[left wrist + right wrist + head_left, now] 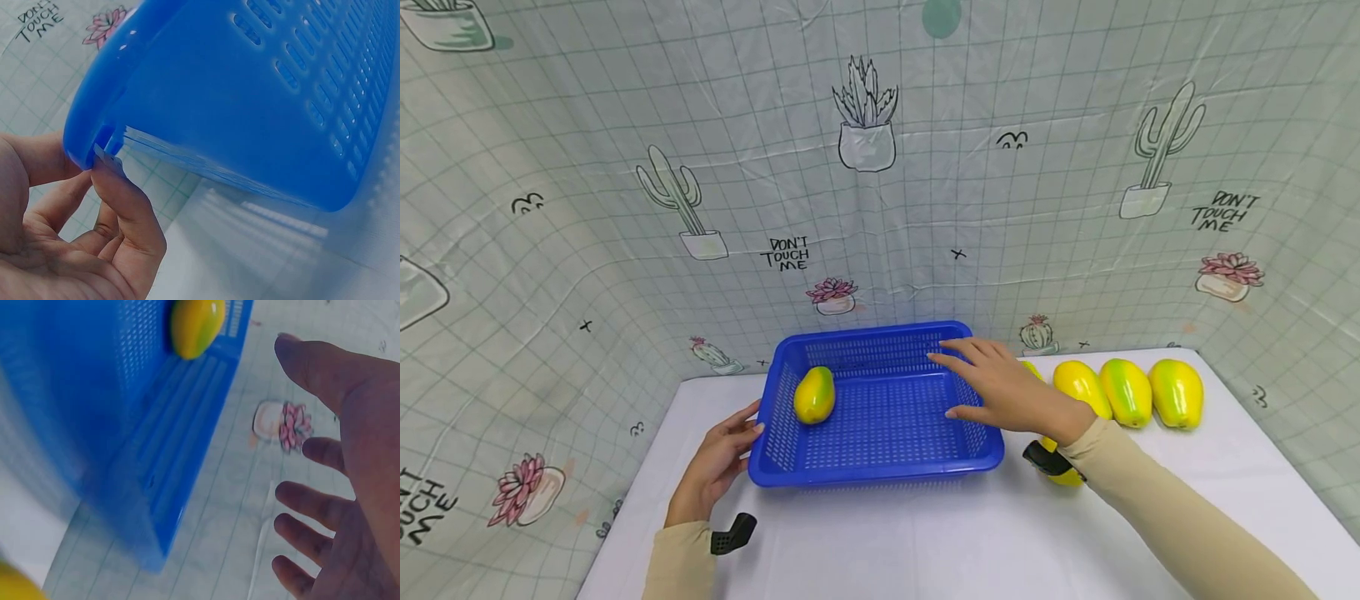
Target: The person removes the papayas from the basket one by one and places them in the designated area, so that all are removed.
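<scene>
A blue plastic basket (pixel 880 478) with slotted walls stands on the table, one yellow-green papaya (pixel 815 396) lying in its left part. At the basket's left end, my left hand (pixel 715 462) pinches the rim (pixel 94 106) between thumb and fingers, as the left wrist view shows. Over the basket's right end hovers my right hand (pixel 1003 385), its fingers spread and holding nothing. In the right wrist view those fingers (pixel 315 503) are apart from the basket.
Right of the basket, several papayas stand in a row, among them one at the far end (pixel 1176 394). Another papaya (pixel 1066 478) is partly hidden below the right wrist. A patterned cloth (pixel 910 217) hangs behind the white table (pixel 880 550).
</scene>
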`<state>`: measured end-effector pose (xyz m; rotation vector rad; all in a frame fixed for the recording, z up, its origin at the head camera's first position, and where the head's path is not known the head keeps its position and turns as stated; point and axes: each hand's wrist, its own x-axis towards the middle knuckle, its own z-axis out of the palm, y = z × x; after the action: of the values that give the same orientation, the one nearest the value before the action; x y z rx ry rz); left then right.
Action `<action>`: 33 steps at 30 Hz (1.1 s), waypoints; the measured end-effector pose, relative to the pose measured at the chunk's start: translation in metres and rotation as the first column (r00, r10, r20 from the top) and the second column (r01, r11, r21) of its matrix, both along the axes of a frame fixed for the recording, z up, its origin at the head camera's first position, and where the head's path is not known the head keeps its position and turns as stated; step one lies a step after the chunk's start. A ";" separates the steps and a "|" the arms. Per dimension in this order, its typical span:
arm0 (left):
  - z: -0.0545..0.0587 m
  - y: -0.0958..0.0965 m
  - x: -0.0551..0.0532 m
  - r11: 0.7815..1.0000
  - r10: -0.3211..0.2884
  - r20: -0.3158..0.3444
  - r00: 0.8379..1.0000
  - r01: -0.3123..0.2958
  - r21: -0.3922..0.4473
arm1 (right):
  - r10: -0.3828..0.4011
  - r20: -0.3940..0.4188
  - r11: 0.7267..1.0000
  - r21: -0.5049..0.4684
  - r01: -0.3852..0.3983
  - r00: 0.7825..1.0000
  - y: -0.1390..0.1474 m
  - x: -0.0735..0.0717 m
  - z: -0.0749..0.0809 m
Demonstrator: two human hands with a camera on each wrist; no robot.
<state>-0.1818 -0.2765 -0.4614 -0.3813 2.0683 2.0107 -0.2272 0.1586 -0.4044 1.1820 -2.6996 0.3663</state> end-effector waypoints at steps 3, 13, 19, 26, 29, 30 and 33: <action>0.000 0.000 0.000 1.000 0.000 -0.003 1.000 0.000 0.001 | 0.012 0.025 1.000 0.010 -0.013 1.000 -0.017 -0.006 0.004; 0.002 0.001 -0.002 1.000 0.011 0.005 1.000 -0.011 0.007 | 0.009 0.135 0.997 0.078 -0.020 0.991 -0.070 -0.027 0.006; 0.002 0.000 -0.002 1.000 0.013 0.000 1.000 -0.013 0.008 | 0.022 0.203 0.993 0.109 -0.045 0.979 -0.098 -0.036 0.002; 0.000 0.000 -0.002 1.000 0.014 -0.004 1.000 -0.013 0.018 | 0.033 0.234 0.987 0.143 -0.068 0.972 -0.126 -0.047 -0.009; 0.000 0.000 -0.002 1.000 0.016 -0.003 1.000 -0.016 0.014 | 0.028 0.255 0.986 0.153 -0.069 0.966 -0.137 -0.051 -0.014; -0.001 0.000 -0.002 1.000 0.017 -0.004 1.000 -0.017 0.012 | 0.024 0.261 0.985 0.160 -0.067 0.965 -0.140 -0.052 -0.015; -0.001 0.000 -0.001 1.000 0.021 -0.003 1.000 -0.021 0.007 | 0.014 0.276 0.984 0.168 -0.062 0.961 -0.149 -0.056 -0.019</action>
<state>-0.1832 -0.2765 -0.4620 -0.4003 2.0664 2.0313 -0.2833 0.0093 -0.4229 1.3202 -3.0042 0.3242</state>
